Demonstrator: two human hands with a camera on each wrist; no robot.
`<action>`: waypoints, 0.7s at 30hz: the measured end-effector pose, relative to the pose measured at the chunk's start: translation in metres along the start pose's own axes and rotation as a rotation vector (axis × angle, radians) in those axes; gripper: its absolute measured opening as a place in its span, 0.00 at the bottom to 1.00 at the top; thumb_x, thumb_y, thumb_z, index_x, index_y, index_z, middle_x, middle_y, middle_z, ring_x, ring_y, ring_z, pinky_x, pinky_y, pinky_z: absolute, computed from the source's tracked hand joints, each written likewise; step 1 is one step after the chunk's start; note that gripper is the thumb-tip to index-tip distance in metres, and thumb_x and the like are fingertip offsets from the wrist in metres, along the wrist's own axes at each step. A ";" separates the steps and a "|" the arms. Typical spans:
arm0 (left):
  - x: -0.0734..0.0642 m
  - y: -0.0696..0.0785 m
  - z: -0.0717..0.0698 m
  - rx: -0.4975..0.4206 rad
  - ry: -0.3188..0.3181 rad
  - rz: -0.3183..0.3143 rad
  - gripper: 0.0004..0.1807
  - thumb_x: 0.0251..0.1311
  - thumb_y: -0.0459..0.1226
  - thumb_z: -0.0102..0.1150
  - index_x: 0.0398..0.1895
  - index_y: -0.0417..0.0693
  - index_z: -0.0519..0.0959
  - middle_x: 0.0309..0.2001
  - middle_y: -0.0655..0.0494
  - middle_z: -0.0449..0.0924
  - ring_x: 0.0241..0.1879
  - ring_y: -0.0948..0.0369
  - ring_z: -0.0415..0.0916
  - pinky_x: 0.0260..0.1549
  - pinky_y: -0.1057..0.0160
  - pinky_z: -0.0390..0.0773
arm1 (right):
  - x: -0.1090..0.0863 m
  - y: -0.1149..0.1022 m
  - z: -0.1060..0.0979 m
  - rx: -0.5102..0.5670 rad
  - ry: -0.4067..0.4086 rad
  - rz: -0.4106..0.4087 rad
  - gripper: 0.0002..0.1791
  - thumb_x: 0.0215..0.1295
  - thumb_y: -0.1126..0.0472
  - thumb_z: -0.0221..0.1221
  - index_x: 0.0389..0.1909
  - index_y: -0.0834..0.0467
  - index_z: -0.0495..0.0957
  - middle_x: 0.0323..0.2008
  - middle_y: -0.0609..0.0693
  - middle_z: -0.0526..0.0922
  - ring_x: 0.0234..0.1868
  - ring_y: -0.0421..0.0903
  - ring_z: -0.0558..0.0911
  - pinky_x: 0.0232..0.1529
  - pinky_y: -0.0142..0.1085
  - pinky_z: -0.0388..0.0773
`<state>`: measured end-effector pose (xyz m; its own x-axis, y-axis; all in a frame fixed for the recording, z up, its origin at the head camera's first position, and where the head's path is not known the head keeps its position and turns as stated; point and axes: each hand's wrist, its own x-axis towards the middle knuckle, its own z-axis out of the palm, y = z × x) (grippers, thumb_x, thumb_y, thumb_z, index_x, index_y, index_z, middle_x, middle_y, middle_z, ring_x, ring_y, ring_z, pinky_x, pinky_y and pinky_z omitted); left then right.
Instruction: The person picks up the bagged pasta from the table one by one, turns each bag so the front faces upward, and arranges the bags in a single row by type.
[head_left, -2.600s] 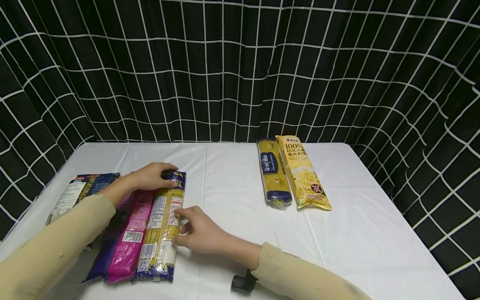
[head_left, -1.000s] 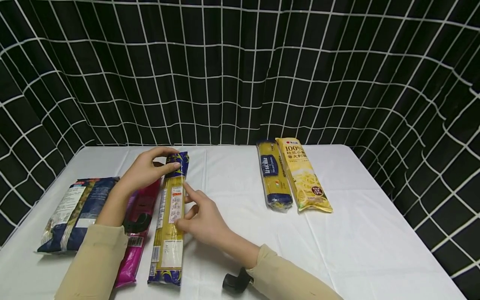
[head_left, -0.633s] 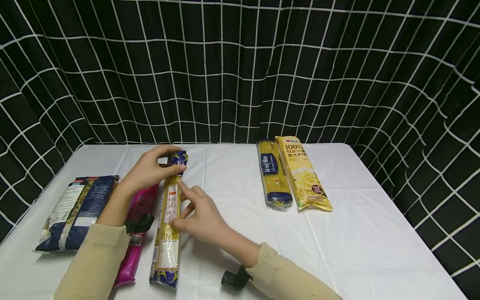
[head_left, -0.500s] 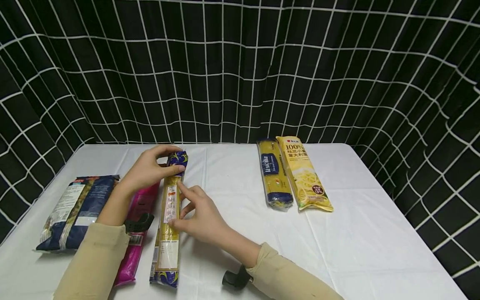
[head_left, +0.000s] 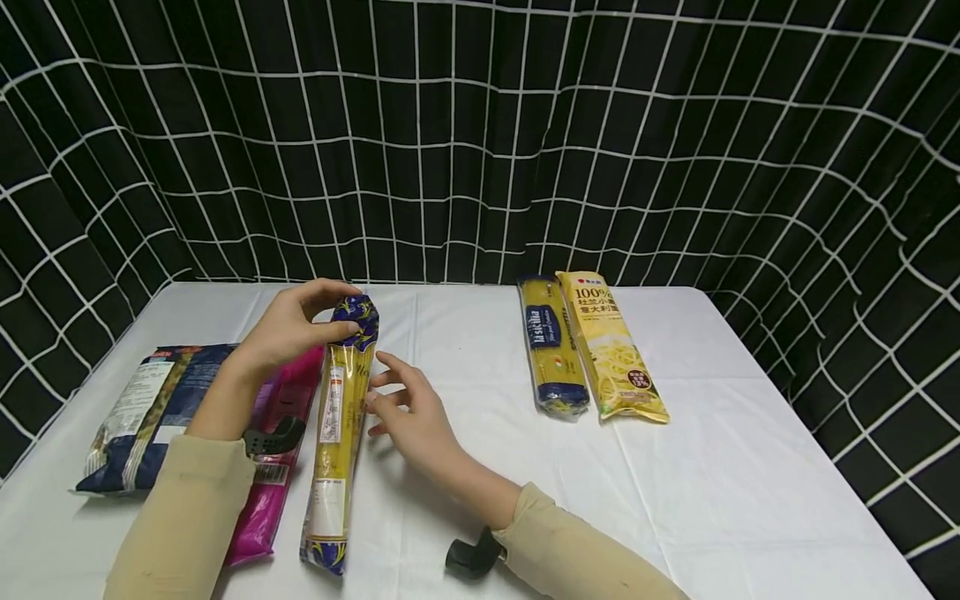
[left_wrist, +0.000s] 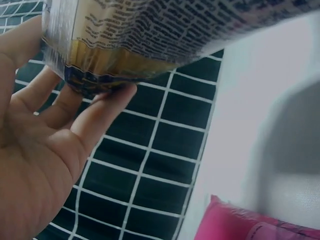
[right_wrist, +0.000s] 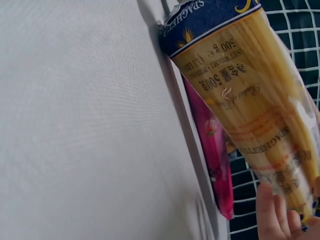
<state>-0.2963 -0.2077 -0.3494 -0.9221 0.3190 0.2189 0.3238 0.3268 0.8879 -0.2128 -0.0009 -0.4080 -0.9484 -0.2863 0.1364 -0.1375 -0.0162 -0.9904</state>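
My left hand (head_left: 288, 329) grips the blue upper end of a spaghetti packet (head_left: 341, 433), thumb on the near side, fingers behind. The packet is turned partly on its edge, with its blue lower end toward me. In the left wrist view the thumb and fingers of that hand (left_wrist: 60, 125) are at the packet's end (left_wrist: 120, 60). My right hand (head_left: 416, 417) is beside the packet's right side, fingers loosely bent and fingertips right at the edge. The right wrist view shows the printed spaghetti face (right_wrist: 240, 90) and right fingers (right_wrist: 270, 210) at its far end.
Left of the spaghetti lies a pink packet (head_left: 258, 517), partly under the left forearm, beside a dark blue bag (head_left: 142, 425). Toward the back right, a blue-labelled pasta packet (head_left: 555, 350) and a yellow pasta packet (head_left: 611, 350) lie side by side on the white table (head_left: 750, 467).
The spaghetti packet has left its place against the pink packet, moved back and turned from its flat side toward its edge. My right fingers have loosened from its side.
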 end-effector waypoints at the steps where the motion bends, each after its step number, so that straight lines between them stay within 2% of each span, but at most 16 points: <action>1: 0.000 0.000 0.000 -0.010 0.000 0.001 0.25 0.65 0.30 0.68 0.65 0.37 0.76 0.64 0.41 0.77 0.69 0.48 0.71 0.56 0.71 0.76 | 0.000 0.000 0.001 0.023 -0.003 0.025 0.33 0.73 0.68 0.56 0.78 0.56 0.64 0.58 0.61 0.75 0.45 0.49 0.85 0.43 0.51 0.88; 3: 0.000 -0.001 0.000 -0.027 0.002 0.007 0.25 0.65 0.29 0.68 0.65 0.36 0.75 0.63 0.41 0.77 0.68 0.50 0.72 0.56 0.70 0.76 | 0.000 0.000 0.002 0.066 -0.019 0.079 0.35 0.74 0.68 0.56 0.80 0.55 0.61 0.59 0.61 0.75 0.45 0.46 0.84 0.44 0.49 0.88; 8: -0.001 -0.002 0.001 -0.073 -0.002 0.033 0.25 0.65 0.28 0.67 0.65 0.34 0.74 0.61 0.45 0.78 0.64 0.57 0.74 0.56 0.72 0.76 | -0.002 0.002 0.008 0.192 -0.091 0.185 0.38 0.79 0.65 0.51 0.85 0.48 0.49 0.64 0.63 0.76 0.47 0.50 0.85 0.47 0.50 0.87; 12: 0.000 -0.004 0.001 -0.099 -0.011 0.033 0.25 0.66 0.28 0.66 0.65 0.34 0.74 0.60 0.49 0.78 0.64 0.58 0.74 0.57 0.71 0.77 | -0.004 0.003 0.012 0.320 -0.129 0.239 0.40 0.80 0.66 0.48 0.85 0.43 0.44 0.67 0.63 0.76 0.46 0.48 0.85 0.49 0.52 0.86; 15: -0.001 -0.004 0.001 -0.093 -0.027 0.028 0.25 0.67 0.28 0.65 0.66 0.34 0.73 0.61 0.46 0.78 0.67 0.54 0.72 0.57 0.71 0.76 | -0.004 0.005 0.012 0.372 -0.138 0.238 0.41 0.81 0.68 0.48 0.86 0.44 0.43 0.68 0.63 0.75 0.44 0.46 0.84 0.47 0.49 0.87; 17: 0.000 -0.004 0.001 -0.083 -0.040 0.019 0.25 0.68 0.29 0.65 0.67 0.35 0.73 0.63 0.43 0.76 0.69 0.50 0.71 0.57 0.70 0.77 | -0.004 0.007 0.011 0.366 -0.128 0.221 0.41 0.80 0.69 0.49 0.85 0.45 0.43 0.66 0.63 0.77 0.42 0.44 0.84 0.44 0.45 0.88; 21: 0.000 -0.001 0.000 -0.032 -0.047 -0.002 0.26 0.70 0.33 0.64 0.69 0.39 0.72 0.67 0.42 0.74 0.70 0.46 0.69 0.54 0.65 0.80 | -0.001 0.011 0.008 0.336 -0.082 0.178 0.42 0.78 0.69 0.54 0.85 0.44 0.47 0.56 0.59 0.82 0.38 0.43 0.84 0.37 0.39 0.88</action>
<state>-0.2970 -0.2080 -0.3500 -0.9114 0.3604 0.1987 0.3147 0.2992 0.9008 -0.2111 -0.0089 -0.4194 -0.9211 -0.3884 -0.0270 0.1410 -0.2681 -0.9530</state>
